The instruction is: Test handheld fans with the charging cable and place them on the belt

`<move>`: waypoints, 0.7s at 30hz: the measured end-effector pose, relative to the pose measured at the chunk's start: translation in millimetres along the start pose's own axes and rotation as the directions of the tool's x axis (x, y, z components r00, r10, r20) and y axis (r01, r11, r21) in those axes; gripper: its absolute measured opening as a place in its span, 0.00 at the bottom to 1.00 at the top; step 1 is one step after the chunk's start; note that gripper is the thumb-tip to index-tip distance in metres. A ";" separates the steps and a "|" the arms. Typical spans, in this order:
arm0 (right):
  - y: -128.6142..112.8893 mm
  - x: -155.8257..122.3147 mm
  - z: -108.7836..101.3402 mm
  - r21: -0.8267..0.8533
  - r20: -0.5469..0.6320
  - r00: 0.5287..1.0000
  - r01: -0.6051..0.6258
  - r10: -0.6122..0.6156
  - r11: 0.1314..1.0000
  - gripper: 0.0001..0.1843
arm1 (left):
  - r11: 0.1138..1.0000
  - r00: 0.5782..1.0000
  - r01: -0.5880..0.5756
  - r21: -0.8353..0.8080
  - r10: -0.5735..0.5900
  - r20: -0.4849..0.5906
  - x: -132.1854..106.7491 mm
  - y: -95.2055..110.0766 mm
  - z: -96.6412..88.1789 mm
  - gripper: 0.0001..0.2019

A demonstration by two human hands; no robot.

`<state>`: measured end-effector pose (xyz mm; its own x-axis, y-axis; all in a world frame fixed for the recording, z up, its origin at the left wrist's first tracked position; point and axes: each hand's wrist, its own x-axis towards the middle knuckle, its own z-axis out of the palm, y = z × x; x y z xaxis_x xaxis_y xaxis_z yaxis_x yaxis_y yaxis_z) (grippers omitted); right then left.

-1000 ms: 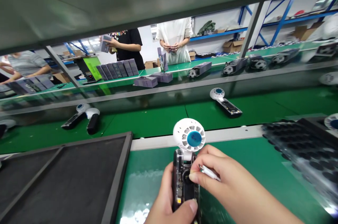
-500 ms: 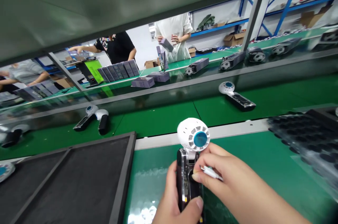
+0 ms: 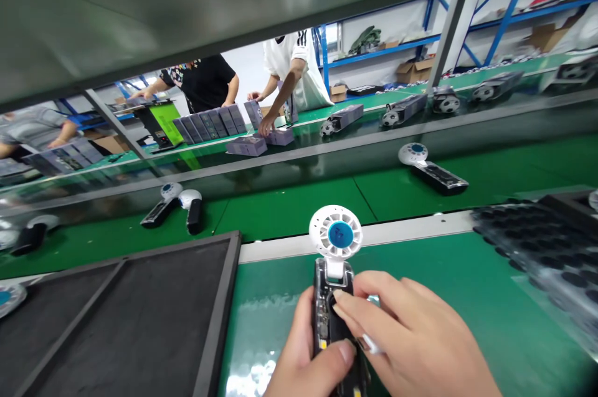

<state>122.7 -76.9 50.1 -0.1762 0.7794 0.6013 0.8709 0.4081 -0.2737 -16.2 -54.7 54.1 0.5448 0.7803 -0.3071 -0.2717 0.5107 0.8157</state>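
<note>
Handheld fan (image 3: 334, 268): held over the green desk (image 3: 271, 297), white head at the top. On my feed, the left hand (image 3: 299, 359) grasps the lower handle, fingers along its left side, thumb across the front. The right hand (image 3: 420, 341) is curled, one fingertip at the handle's upper front, and grasps a white connector (image 3: 370, 343), partly hidden. Dark marks on the fan's blue disc (image 3: 341, 235) I cannot read. Left: black framed panel (image 3: 177, 310). Right: sheet of black discs (image 3: 537, 247). Beyond, a co-worker's black shirt (image 3: 210, 82) carries coloured print, illegible; a white shirt (image 3: 283, 57) shows dark sleeve stripes.
</note>
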 end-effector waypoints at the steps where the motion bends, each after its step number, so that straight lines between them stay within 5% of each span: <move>1: 1.9 -1.0 -0.5 -0.003 0.005 0.999 0.054 -0.054 0.999 0.16 | 0.999 1.000 0.018 -0.031 -0.018 -0.007 -0.9 0.4 0.1 0.30; 6: 13.0 -2.6 -5.7 0.080 0.162 0.961 0.213 -0.224 0.974 0.18 | 0.994 0.995 0.043 -0.101 -0.051 -0.082 -3.4 -0.2 -4.3 0.37; 11: 15.4 -1.9 -5.5 0.198 0.246 0.939 0.194 -0.240 0.961 0.19 | 0.992 0.989 0.079 -0.097 -0.091 -0.117 -0.8 1.0 -6.2 0.31; 17: 10.9 -14.5 -7.8 0.486 0.382 0.924 -0.228 0.030 0.844 0.27 | 0.992 0.995 0.013 -0.126 -0.025 -0.093 4.7 1.1 -5.4 0.16; 21: 21.4 -26.7 -12.2 0.398 0.562 0.768 -0.577 0.307 0.713 0.27 | 0.989 0.997 0.066 -0.133 -0.072 -0.039 6.3 -2.5 -11.0 0.12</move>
<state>151.7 -94.8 37.3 -0.1256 0.9911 -0.0444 0.5401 0.0308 -0.8410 -20.8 -47.0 44.7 0.5319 0.7550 -0.3835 -0.3381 0.6046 0.7213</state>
